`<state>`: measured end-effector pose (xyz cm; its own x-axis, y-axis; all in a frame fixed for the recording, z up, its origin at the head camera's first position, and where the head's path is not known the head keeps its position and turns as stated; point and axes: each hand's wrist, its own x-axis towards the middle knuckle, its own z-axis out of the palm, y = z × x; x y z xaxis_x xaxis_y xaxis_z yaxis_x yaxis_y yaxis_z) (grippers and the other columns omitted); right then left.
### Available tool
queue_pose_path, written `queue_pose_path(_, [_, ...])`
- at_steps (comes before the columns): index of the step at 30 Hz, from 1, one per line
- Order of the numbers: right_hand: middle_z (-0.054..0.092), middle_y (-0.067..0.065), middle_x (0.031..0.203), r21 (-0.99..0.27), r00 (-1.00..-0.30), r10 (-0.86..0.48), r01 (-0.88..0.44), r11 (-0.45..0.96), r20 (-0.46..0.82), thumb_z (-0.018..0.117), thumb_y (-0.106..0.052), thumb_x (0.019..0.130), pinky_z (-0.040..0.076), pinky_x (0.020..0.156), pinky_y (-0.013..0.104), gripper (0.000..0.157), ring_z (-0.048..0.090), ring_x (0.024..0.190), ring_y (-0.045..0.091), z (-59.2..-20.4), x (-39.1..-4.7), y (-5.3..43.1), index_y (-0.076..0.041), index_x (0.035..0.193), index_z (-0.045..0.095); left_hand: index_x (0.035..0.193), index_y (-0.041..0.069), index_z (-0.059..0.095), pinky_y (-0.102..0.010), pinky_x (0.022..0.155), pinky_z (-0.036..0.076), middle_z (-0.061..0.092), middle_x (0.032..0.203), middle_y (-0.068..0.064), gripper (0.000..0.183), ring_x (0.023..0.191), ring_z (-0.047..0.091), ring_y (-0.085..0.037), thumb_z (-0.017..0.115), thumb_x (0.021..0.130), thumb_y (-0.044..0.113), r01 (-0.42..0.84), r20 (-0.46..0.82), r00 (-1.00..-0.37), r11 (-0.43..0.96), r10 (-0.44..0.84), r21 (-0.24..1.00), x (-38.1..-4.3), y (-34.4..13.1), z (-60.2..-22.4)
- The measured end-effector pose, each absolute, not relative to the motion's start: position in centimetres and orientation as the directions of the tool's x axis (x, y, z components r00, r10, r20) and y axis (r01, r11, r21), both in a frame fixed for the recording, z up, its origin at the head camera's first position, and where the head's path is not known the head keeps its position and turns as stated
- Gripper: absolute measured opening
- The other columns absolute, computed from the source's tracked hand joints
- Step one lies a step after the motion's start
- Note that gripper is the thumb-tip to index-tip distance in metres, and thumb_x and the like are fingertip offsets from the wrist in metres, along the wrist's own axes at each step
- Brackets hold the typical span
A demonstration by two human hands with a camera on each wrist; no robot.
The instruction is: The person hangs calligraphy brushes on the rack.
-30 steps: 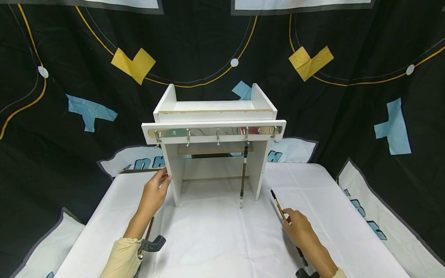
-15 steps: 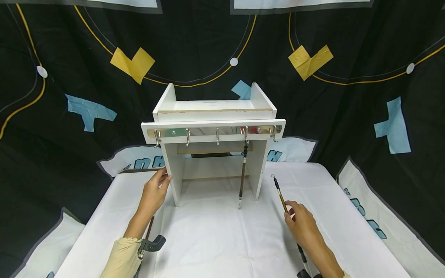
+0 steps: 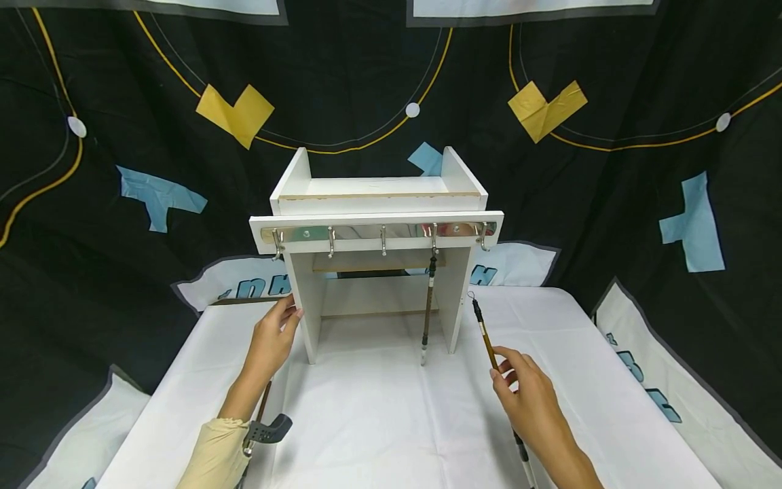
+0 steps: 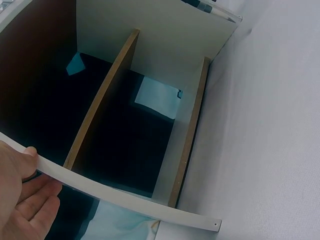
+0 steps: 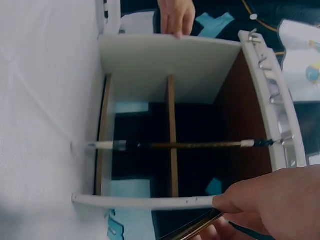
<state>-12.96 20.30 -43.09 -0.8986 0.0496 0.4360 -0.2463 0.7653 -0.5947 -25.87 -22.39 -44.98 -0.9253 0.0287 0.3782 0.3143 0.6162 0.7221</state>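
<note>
A white wooden rack stands on the table, with a metal hook strip across its front. One calligraphy brush hangs by its loop from a right-hand hook, tip down. My left hand holds the rack's left side panel, thumb on the front edge and fingers beyond it. My right hand pinches a second calligraphy brush by its brown-gold handle, loop end up and tilted toward the rack; its lower end passes under the hand. In the right wrist view this brush is partly cut off.
Another brush-like stick lies partly hidden by the left forearm. White cloth covers the table. Behind hangs a black backdrop with yellow and blue patches. Inside the rack, a wooden shelf edge crosses between the side panels.
My right hand has risen and moved slightly away from me, carrying the brush so its loop end comes closer to the rack's right side. My left hand has stayed put.
</note>
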Motion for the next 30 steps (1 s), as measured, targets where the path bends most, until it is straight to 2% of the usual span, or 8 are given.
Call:
queue_pose_path(5, [0.066,-0.002,0.097,-0.609,-0.861,0.060,-0.307,0.731,0.506,0.075,0.002,0.094,0.057,0.063,0.023,0.037,0.064,0.082,0.012,-42.6,-12.4,19.1,-0.010,0.129,0.070,0.154,-0.003,0.046,-0.058,0.115,0.048,0.054,0.150,-0.028,0.046,0.137,0.057,-0.047,0.051,0.113,0.017,0.318,0.386,-0.922,0.618,0.026,0.719,-25.9,-22.3,-45.0])
queue_pose_path(18, [0.065,-0.002,0.099,-0.645,-0.847,0.031,-0.380,0.663,0.531,0.077,0.002,0.093,0.060,0.066,0.024,0.042,0.064,0.084,0.009,-41.9,-12.6,16.2,-0.010,0.132,0.068,0.154,-0.002,0.046,-0.058,0.115,0.048,0.054,0.150,-0.028,0.045,0.137,0.056,-0.047,0.051,0.113,0.018,0.302,0.369,-0.929,0.611,0.018,0.731,-25.8,-22.3,-45.0])
queue_pose_path(30, [0.064,-0.002,0.104,-0.651,-0.825,-0.029,-0.467,0.599,0.565,0.074,-0.002,0.097,0.061,0.070,0.025,0.041,0.063,0.088,0.008,-40.5,-13.9,13.3,-0.011,0.137,0.066,0.155,0.000,0.045,-0.058,0.116,0.047,0.054,0.151,-0.027,0.046,0.139,0.055,-0.046,0.049,0.114,0.019,0.294,0.360,-0.933,0.609,0.015,0.736,-25.6,-22.2,-45.0])
